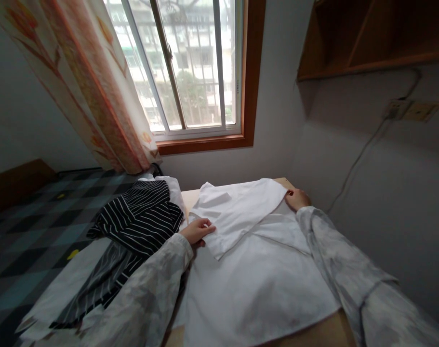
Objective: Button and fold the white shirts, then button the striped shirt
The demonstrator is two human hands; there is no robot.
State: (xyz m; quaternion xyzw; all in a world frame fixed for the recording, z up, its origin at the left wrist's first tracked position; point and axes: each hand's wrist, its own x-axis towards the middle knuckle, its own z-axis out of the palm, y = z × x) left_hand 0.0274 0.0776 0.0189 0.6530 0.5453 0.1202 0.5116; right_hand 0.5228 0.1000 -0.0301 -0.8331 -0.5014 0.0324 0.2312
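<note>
A white garment lies spread on a light wooden table, its exact kind unclear. Its far part is folded over into a slanting flap with a pointed corner toward me. My right hand is closed, pinching the flap's right end near the table's far right corner. At the left edge of the flap, my left hand has thumb and fingers closed on the cloth; some of its fingers are hidden underneath. Both forearms wear pale patterned sleeves.
Left of the garment lies a black-and-white striped garment over more white cloth. Beyond it is a bed with a dark checked cover. A curtain hangs by the window. A cable runs down the right wall.
</note>
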